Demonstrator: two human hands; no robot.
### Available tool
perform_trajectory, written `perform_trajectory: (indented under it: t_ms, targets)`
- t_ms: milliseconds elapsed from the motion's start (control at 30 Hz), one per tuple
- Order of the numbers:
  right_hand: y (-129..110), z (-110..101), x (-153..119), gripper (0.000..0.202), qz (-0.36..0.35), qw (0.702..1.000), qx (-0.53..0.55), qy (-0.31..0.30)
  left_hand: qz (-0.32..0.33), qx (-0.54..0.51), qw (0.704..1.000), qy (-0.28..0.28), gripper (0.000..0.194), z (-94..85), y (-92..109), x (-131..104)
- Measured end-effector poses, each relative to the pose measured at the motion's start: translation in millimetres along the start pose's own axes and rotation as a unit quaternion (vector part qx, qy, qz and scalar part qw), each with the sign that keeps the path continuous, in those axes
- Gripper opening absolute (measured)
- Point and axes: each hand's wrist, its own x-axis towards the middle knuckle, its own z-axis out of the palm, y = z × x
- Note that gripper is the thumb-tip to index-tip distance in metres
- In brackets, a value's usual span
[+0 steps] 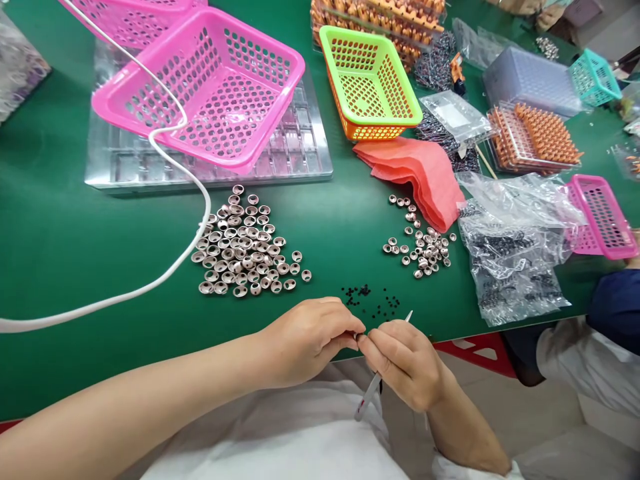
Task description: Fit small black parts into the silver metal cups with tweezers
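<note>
My left hand (313, 339) is closed in a pinch at the table's front edge. Between its thumb and forefinger sits a small part (357, 337), mostly hidden by the fingers; it resembles the silvery cup-shaped rings on the table. My right hand (405, 360) is closed around grey tweezers (369, 398), whose pointed tip sticks out above the knuckles. Its fingertips meet the left ones at the small part. Just beyond the hands lie tiny black pieces (364, 291). A large pile of metal rings (245, 247) lies to the left, and a smaller group of rings (431, 252) to the right.
A pink basket (235, 157) rests on a clear moulded tray (310, 150), with a white cable (200, 230) crossing it. Behind are a green basket (370, 127) and red cloth (425, 170). Plastic bags (520, 267) lie right, near another person's sleeve (617, 307).
</note>
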Motion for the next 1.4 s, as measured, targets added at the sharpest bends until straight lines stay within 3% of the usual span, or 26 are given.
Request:
perform_trajectory:
  t_ms: [367, 867, 1400]
  targets:
    - [1.2, 3.8, -4.6, 0.027, -0.011, 0.999, 0.031, 0.003, 0.025, -0.007, 1.000, 0.008, 0.009, 1.6, 1.7, 1.2]
    - [-1.6, 1.9, -11.9, 0.032, 0.021, 0.999, 0.038, 0.005, -0.012, -0.038, 0.999, 0.003, 0.010, 0.1, 2.6, 1.1]
    - [-0.8, 4.4, -10.1, 0.031, -0.002, 1.000, 0.029, 0.013, -0.009, -0.038, 0.999, 0.000, 0.012, -1.1, 3.6, 1.2]
